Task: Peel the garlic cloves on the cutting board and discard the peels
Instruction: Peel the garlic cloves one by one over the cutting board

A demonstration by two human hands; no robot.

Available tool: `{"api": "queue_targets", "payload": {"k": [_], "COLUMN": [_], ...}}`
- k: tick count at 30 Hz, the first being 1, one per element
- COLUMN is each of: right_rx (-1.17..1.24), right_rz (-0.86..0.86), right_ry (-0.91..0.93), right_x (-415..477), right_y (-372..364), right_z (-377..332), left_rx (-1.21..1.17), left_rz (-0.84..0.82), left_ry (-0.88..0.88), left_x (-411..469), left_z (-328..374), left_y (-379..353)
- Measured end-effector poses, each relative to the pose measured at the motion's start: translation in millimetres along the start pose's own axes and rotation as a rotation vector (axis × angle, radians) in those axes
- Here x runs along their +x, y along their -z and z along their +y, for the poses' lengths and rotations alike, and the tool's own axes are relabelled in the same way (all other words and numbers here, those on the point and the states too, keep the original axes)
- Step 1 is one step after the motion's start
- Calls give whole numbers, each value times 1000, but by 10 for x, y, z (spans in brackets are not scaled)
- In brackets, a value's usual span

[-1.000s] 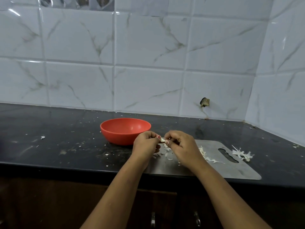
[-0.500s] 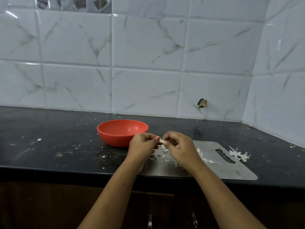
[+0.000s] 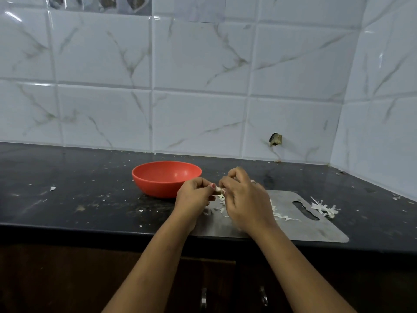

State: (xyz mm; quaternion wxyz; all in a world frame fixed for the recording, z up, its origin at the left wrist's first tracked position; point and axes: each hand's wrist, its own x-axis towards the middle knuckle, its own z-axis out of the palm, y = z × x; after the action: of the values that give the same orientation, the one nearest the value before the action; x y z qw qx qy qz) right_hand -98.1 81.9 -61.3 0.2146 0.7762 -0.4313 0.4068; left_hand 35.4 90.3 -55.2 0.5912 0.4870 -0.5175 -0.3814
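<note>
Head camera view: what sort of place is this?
Probably a home kitchen: a dark counter against a tiled wall, a cutting board strewn with garlic peels beside a red bowl, and the left hand and right hand pinching a garlic clove.

I can't judge the tiny garlic clove (image 3: 218, 189); left hand (image 3: 193, 196) and right hand (image 3: 246, 203) hide the cutting board's (image 3: 316, 231) left end.
</note>
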Motion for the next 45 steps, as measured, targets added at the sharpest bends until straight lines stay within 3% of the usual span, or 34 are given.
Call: {"api": "queue_targets", "payload": {"k": [3, 6, 11, 13, 16, 24, 29, 45], "right_rx": [-51, 25, 109, 129, 119, 60, 121, 302], "right_rz": [53, 46, 83, 98, 47, -207, -238, -255], "right_ry": [157, 138, -67, -88, -54, -231, -321, -288], "right_x": [7, 0, -9, -11, -22, 14, 10, 37], "right_y": [-16, -28, -38, -21, -14, 5, 26, 18], "right_z": [-32, -19, 45, 44, 29, 41, 55, 72], "left_rx": [-16, 4, -27, -135, -199, -255, -196, -7], "left_rz": [-127, -201, -58, 8, -25, 6, -9, 76], "left_ry": [64, 66, -26, 12, 73, 51, 20, -55], "left_x": [-29, -36, -8, 21, 45, 54, 58, 22], "left_z": [66, 79, 21, 16, 26, -8, -24, -57], "left_y": [17, 20, -17, 5, 52, 61, 54, 24]}}
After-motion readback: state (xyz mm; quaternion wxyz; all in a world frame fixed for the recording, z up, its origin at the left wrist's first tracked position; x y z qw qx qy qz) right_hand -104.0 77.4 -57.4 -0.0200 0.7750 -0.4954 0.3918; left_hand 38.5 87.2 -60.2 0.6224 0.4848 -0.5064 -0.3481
